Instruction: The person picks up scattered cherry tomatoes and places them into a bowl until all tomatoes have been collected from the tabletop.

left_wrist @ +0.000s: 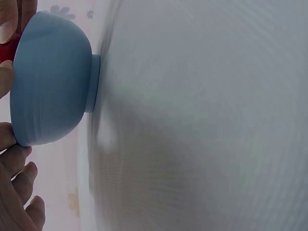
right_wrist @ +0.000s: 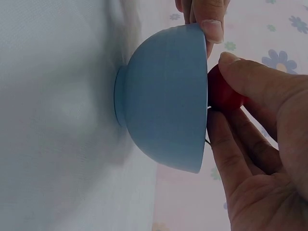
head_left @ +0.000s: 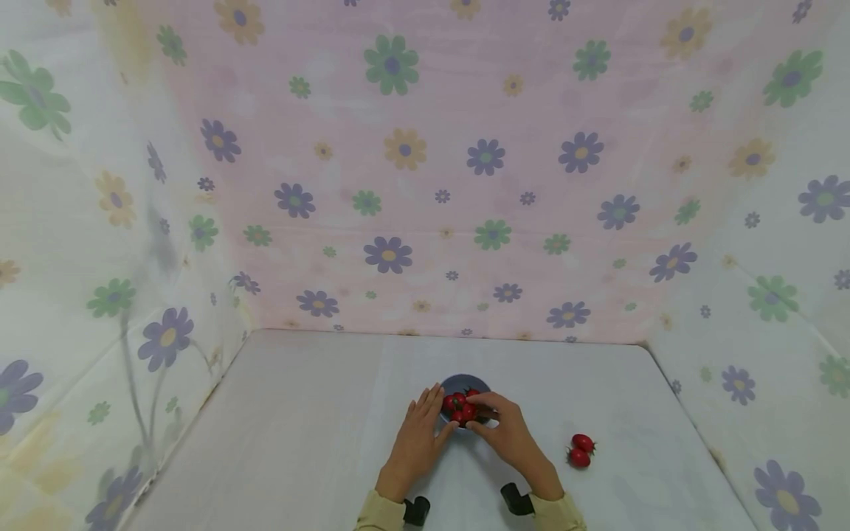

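A blue bowl (head_left: 458, 382) stands upright on the table, with several red cherry tomatoes (head_left: 449, 403) heaped inside. My left hand (head_left: 417, 435) lies along the bowl's left side, its fingers fairly straight and touching the rim, the thumb at the near edge. From the right, my right hand (head_left: 508, 435) reaches over the rim. Thumb and fingers pinch a cherry tomato (right_wrist: 225, 91) at the bowl's mouth in the right wrist view. The left wrist view shows the bowl (left_wrist: 53, 82) from the side, its foot on the table, and part of a tomato (left_wrist: 7, 50) above the rim.
Two more cherry tomatoes (head_left: 581, 449) lie side by side on the white table (head_left: 312, 435), right of my right hand. Flower-patterned cloth (head_left: 441, 147) walls the table at the back and both sides. Dark wrist mounts (head_left: 516, 500) sit at my cuffs.
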A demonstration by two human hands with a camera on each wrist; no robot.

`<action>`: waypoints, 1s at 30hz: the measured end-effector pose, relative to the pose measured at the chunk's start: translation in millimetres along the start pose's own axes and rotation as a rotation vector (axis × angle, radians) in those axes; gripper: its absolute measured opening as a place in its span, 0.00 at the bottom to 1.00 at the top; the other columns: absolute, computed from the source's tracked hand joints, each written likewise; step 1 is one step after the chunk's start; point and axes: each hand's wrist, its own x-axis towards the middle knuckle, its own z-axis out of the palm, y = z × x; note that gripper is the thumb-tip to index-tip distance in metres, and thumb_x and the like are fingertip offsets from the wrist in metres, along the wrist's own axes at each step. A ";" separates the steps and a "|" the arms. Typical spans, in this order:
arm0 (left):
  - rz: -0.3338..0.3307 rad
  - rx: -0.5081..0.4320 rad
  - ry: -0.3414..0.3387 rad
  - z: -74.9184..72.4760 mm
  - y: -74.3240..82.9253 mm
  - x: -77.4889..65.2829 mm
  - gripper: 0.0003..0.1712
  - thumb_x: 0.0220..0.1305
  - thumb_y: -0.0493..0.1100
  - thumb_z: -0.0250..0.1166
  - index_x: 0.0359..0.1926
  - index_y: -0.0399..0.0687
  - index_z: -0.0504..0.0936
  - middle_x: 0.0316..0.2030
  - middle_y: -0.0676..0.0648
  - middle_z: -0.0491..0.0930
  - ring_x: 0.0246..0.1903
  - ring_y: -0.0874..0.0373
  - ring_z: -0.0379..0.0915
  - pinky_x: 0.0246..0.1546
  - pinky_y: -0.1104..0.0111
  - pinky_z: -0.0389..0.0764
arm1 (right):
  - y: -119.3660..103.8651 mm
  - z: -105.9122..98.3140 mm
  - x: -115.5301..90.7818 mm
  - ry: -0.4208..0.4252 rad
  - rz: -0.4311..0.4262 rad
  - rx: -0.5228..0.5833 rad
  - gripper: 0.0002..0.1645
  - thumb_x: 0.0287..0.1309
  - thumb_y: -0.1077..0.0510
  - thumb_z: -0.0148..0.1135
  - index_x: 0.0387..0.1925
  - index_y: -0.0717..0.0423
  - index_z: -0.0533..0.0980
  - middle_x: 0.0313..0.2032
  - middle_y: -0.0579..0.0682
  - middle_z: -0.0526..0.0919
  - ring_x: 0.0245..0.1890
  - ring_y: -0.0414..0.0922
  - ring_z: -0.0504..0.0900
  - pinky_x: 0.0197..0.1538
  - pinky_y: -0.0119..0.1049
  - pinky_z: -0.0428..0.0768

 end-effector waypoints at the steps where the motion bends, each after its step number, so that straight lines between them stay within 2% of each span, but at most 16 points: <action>1: 0.000 0.001 0.001 0.1 -0.1 0.0 0.43 0.77 0.63 0.50 0.78 0.37 0.59 0.78 0.41 0.56 0.77 0.41 0.52 0.75 0.43 0.56 | -0.5 0.0 -0.1 0.000 0.001 0.001 0.26 0.51 0.72 0.74 0.54 0.64 0.80 0.50 0.57 0.84 0.50 0.54 0.85 0.53 0.40 0.86; 8: 0.007 0.000 0.009 0.9 0.2 0.5 0.42 0.77 0.62 0.51 0.77 0.37 0.59 0.78 0.40 0.57 0.77 0.40 0.52 0.74 0.42 0.56 | 0.0 -0.9 -1.5 0.023 -0.002 -0.007 0.22 0.55 0.70 0.73 0.53 0.63 0.81 0.48 0.58 0.85 0.51 0.57 0.84 0.54 0.43 0.85; 15: 0.001 0.004 0.011 -0.9 2.4 -0.6 0.42 0.76 0.61 0.53 0.77 0.37 0.60 0.78 0.40 0.57 0.77 0.40 0.53 0.74 0.42 0.56 | -2.2 -4.5 -3.7 0.030 0.010 -0.006 0.22 0.55 0.70 0.73 0.53 0.62 0.81 0.48 0.59 0.84 0.51 0.57 0.84 0.55 0.45 0.85; 30: 0.001 -0.008 0.007 -0.6 2.6 0.1 0.40 0.77 0.58 0.55 0.77 0.36 0.59 0.78 0.40 0.57 0.77 0.39 0.52 0.74 0.42 0.56 | -4.6 -5.5 -9.8 0.044 0.044 0.010 0.24 0.54 0.70 0.74 0.53 0.60 0.81 0.50 0.53 0.85 0.54 0.54 0.83 0.57 0.43 0.84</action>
